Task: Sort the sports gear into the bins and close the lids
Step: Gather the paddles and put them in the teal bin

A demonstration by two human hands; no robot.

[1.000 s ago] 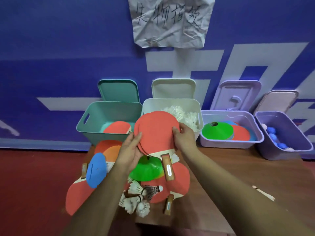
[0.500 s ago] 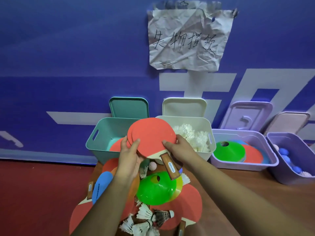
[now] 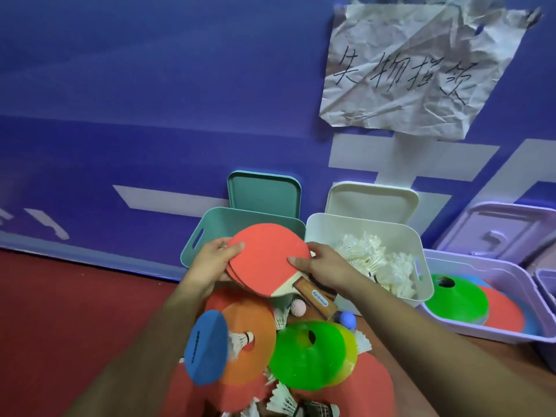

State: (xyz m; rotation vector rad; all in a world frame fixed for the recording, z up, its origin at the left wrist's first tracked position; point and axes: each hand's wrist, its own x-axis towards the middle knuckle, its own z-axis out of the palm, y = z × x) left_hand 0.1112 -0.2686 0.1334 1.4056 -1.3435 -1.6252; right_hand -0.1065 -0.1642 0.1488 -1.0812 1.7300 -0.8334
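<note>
Over the near rim of the teal bin (image 3: 237,221), the left hand (image 3: 210,263) and the right hand (image 3: 320,263) carry a stack of red paddles (image 3: 267,257) between them. Each hand grips one edge of the stack, thumb on top and fingers curled beneath. The left is at nine o'clock of the red faces and the right at three o'clock, just above a wooden handle. The stack is not yet down inside the bin, and it hides what lies there.

At one o'clock from the hands, the white bin (image 3: 346,228) holds a heap of shuttlecocks (image 3: 373,260). At three o'clock, the lilac bin (image 3: 511,275) has green and red cones (image 3: 451,299) stacked in it. Sorting looks well begun but, by my judgement, far from finished.

At six o'clock a pile waits on the worktop (image 3: 451,374): a blue paddle (image 3: 206,347), an orange cone (image 3: 258,359), a green cone (image 3: 307,353), a pink ball (image 3: 298,307), a blue ball (image 3: 347,319), loose shuttlecocks (image 3: 282,400) and more paddles (image 3: 367,386) underneath.

At twelve o'clock, the teal lid (image 3: 264,194), white lid (image 3: 373,203) and lilac lid (image 3: 505,230) stand propped against the blue wall (image 3: 150,85) behind their bins, so no lid is closed yet.
</note>
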